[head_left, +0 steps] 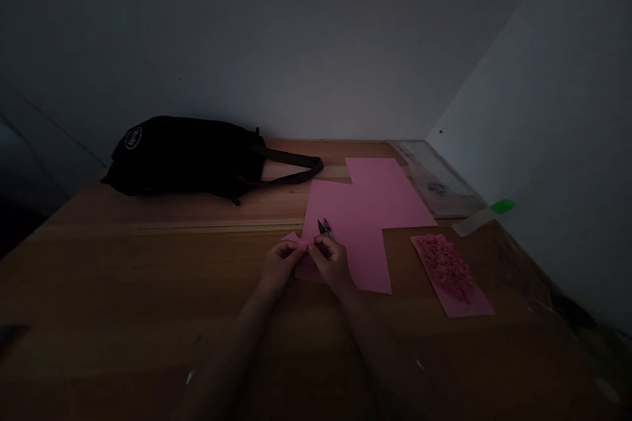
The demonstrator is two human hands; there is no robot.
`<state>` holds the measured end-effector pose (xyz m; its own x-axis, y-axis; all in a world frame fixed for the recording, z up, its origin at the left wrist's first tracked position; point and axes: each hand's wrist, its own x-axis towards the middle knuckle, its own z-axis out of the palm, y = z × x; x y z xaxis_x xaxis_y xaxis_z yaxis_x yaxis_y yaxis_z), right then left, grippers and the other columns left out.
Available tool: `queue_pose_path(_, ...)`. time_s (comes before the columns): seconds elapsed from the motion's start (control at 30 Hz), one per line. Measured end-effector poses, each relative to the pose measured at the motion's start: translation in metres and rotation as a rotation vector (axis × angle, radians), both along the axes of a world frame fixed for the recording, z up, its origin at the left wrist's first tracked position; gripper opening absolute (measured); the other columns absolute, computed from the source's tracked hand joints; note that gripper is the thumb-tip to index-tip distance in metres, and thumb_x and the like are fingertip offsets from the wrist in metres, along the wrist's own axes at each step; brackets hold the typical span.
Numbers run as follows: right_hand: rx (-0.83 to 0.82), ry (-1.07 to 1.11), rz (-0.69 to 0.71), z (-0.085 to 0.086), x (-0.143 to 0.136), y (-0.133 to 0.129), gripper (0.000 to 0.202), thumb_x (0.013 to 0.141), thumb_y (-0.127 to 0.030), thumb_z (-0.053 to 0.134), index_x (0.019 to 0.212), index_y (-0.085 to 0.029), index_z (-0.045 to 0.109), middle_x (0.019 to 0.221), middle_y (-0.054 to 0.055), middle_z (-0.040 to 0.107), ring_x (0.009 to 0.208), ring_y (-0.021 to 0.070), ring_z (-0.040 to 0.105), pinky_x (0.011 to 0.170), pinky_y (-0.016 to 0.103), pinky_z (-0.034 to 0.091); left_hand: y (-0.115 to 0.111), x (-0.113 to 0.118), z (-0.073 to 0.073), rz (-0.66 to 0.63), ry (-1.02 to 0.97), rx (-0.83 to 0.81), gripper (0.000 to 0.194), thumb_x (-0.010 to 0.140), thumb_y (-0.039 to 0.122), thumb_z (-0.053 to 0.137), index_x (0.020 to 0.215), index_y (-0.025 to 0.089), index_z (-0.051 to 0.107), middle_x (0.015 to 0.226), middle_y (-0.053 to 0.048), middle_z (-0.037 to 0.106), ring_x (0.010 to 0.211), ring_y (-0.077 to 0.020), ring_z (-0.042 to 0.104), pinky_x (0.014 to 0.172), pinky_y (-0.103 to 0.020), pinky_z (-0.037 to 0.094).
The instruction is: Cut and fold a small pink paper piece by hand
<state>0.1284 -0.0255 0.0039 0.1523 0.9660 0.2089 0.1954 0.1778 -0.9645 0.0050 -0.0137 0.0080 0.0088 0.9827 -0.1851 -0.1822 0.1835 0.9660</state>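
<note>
My left hand [280, 264] and my right hand [332, 263] meet near the table's middle, thumbs and fingertips pinched on a small piece of pink paper [292, 237]. One corner of this piece sticks out beyond my left fingers; the rest is mostly covered. Beneath and behind my hands lie large pink paper sheets [365, 256], one overlapping another. A pair of scissors [326, 227] rests on the sheets by my right hand, blade tips pointing away from me and its handles hidden by that hand.
A black bag [187, 158] with a strap lies at the back left. On the right, a pink paper rectangle [478, 304] bears a heap of pink shreds [447, 266]. Behind it are a clear plastic sheet [434, 177] and a translucent strip with a green end [502, 206], against the wall.
</note>
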Motion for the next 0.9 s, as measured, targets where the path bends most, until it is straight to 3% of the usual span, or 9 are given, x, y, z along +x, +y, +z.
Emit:
queue_pose_path(0.67, -0.014, 0.032, -0.026, 0.0007, -0.0008, 0.0008, 0.017, 0.075, -0.034, 0.052, 0.068, -0.019, 0.056, 0.059, 0.0, 0.054, 0.054, 0.0146, 0.051, 0.052, 0.025, 0.04, 0.0014, 0.0007, -0.0014, -0.038, 0.014, 0.032, 0.021, 0.053, 0.033, 0.076, 0.063, 0.016, 0.068, 0.062, 0.0, 0.063, 0.059, -0.0106, 0.054, 0.059, -0.021, 0.043)
queue_pose_path(0.9, -0.033, 0.063, -0.05, -0.0012, -0.0023, 0.0016, 0.015, 0.075, -0.034, 0.054, 0.072, -0.019, 0.057, 0.061, 0.001, 0.059, 0.057, 0.0167, 0.056, 0.055, 0.027, 0.043, 0.0006, -0.0016, -0.0008, -0.079, 0.025, 0.053, 0.024, 0.06, 0.039, 0.071, 0.069, 0.017, 0.071, 0.067, -0.002, 0.066, 0.062, -0.0117, 0.055, 0.061, -0.022, 0.043)
